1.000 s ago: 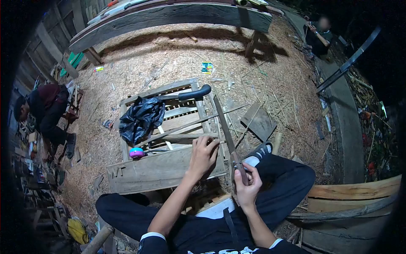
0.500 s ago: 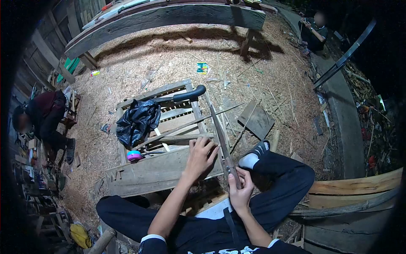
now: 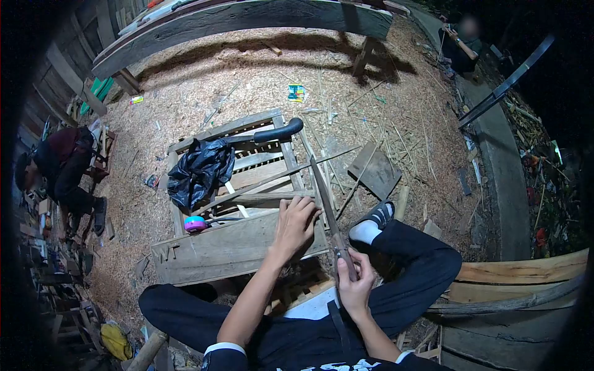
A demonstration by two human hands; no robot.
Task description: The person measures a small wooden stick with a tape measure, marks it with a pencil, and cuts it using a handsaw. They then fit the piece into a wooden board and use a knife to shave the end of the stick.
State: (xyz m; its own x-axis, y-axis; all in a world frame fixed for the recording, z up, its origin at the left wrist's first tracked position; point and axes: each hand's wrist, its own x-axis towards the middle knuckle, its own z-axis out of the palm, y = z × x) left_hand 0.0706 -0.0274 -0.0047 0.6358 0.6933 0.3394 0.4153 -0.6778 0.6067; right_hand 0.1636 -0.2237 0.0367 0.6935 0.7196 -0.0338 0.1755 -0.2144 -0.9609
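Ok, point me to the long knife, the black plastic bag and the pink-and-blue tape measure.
long knife (image 3: pixel 326 201), head view, middle of the blade
black plastic bag (image 3: pixel 197 171), head view, centre of the crumpled bag
pink-and-blue tape measure (image 3: pixel 195 224), head view, round case top

A long knife (image 3: pixel 326 204) is held by its handle in the right hand (image 3: pixel 354 281), with the blade pointed away over a wooden pallet (image 3: pixel 235 247), while the left hand (image 3: pixel 296 226) is pressed down on a thin wooden strip (image 3: pixel 260 183) that is laid across the slats. On the pallet a black plastic bag (image 3: pixel 199 171), a pink and blue tape roll (image 3: pixel 196 224) and a black curved handle (image 3: pixel 277 131) are seen. The ground (image 3: pixel 247 80) is covered with sawdust, and another person (image 3: pixel 62 167) is crouched at the left edge.
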